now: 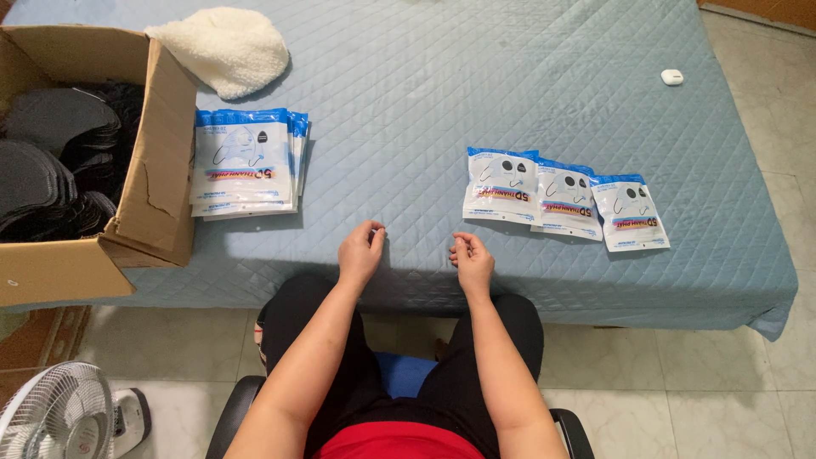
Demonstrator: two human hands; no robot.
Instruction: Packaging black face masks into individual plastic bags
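Observation:
My left hand (361,251) and my right hand (472,259) rest at the near edge of a blue quilted mattress (442,93), fingers loosely curled, holding nothing that I can see. Three filled white-and-blue pouches (563,200) lie overlapping in a row to the right of my right hand. A stack of the same pouches (248,161) lies to the left, beyond my left hand. An open cardboard box (157,170) at far left holds several black face masks (59,161).
A white fluffy cloth (228,47) lies at the back left of the mattress. A small white case (671,77) sits at the back right. A white fan (59,416) stands on the tiled floor at lower left. I sit on a chair.

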